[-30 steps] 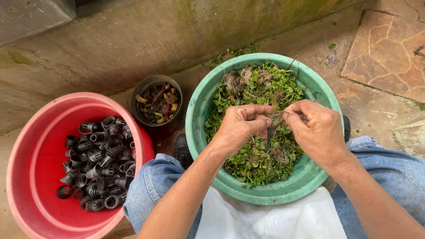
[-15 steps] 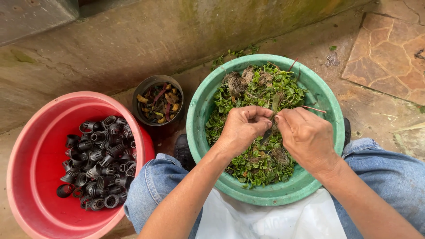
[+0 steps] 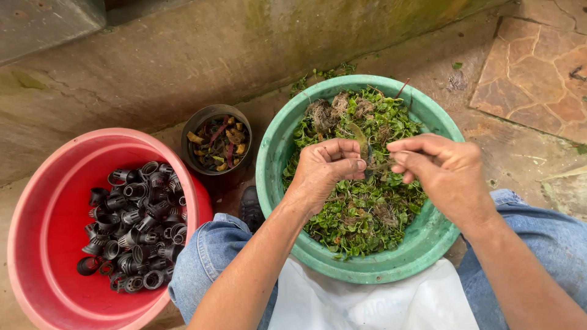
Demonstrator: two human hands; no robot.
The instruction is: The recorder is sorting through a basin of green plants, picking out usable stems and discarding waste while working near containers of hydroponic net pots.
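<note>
Both hands over green basin [image 3: 278,153]: our left hand [image 3: 324,171] curled, pinching sprig [image 3: 365,146]; right hand [image 3: 446,174] pinching its thin stem. Sprig sits between hands, above leafy pile [image 3: 361,214]. We reckon: grip low, pull slow, keep scraps inside basin.

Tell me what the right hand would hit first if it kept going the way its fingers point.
The right hand points leftward; it would likely meet the plant sprig, then the left hand pinching it, though depth is unclear.
</note>
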